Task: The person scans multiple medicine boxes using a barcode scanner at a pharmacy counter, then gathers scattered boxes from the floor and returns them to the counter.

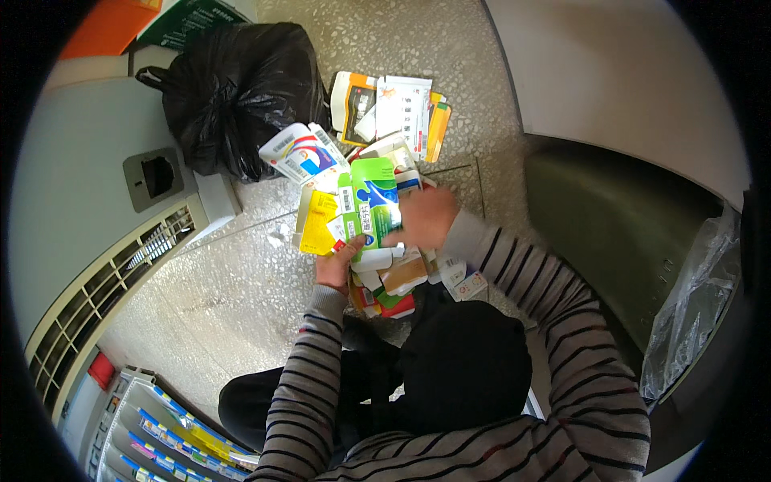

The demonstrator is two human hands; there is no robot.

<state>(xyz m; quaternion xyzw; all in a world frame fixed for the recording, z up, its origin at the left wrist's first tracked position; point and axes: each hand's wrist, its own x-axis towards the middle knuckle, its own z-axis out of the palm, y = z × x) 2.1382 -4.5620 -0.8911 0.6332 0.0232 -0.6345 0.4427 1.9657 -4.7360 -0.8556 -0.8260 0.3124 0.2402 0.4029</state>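
Note:
A flattened green-and-blue medicine carton (379, 193) bearing writing lies over a heap of other opened cartons on the floor. My left hand (337, 266) grips its lower left corner, thumb on top. My right hand (429, 218), blurred, is at the carton's right edge; whether the fingers pinch it is unclear. Left of the green carton lies a yellow carton (318, 222). A white carton with blue and red bands (306, 155) sits above that. Below are a brown flap (403, 276) and a red carton piece (397, 307), partly covered.
A tied black plastic bag (241, 96) stands on the speckled floor (205, 301) at upper left. Beyond the heap lie more flattened cartons (402, 111). A grey cabinet with a grille (138, 253) is at left, shelves of boxes (174, 446) at lower left, clear plastic (686, 307) at right.

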